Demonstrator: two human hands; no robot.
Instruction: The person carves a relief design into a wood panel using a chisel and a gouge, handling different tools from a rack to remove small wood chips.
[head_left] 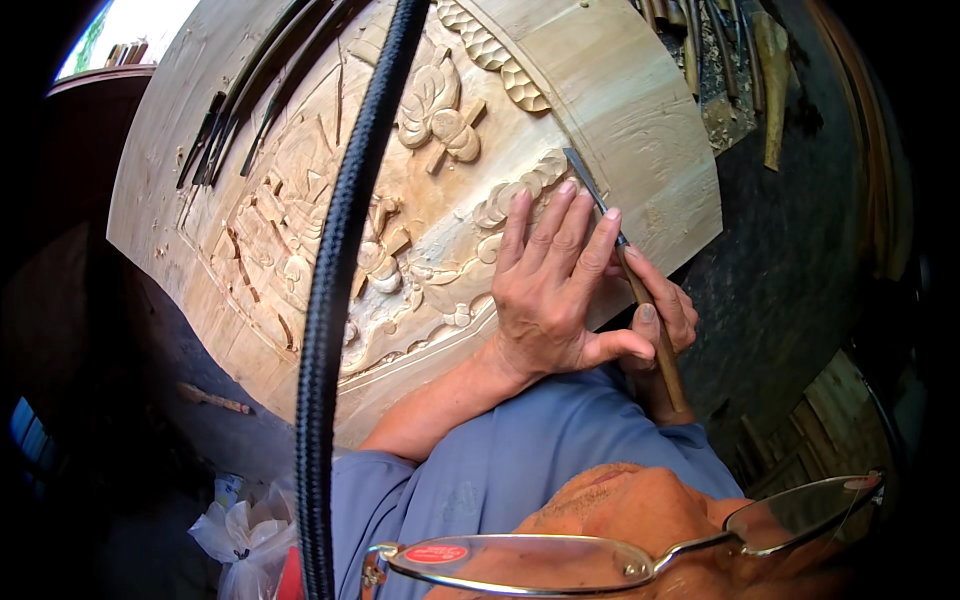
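Note:
A gouge-like carving chisel [664,362] with a wooden handle and dark metal shaft slants across the right side of a pale wooden panel [655,125]. My right hand [668,305] is closed around its handle. The blade's tip rests by a row of carved scalloped shapes [522,192]. Flat on the panel, fingers stretched out, lies my left hand [548,285]; its index finger runs along the chisel shaft and its thumb points toward the handle. Flower-like relief [440,115] and branch-like relief [435,290] stand out from the panel. My left palm hides part of the carving.
Several dark slim tools [255,95] lie on the panel's upper left. More wooden-handled tools [725,50] lie at the upper right. A black braided cord [345,260] crosses the view. At lower left are a plastic bag [250,530] and a wooden stick [212,398].

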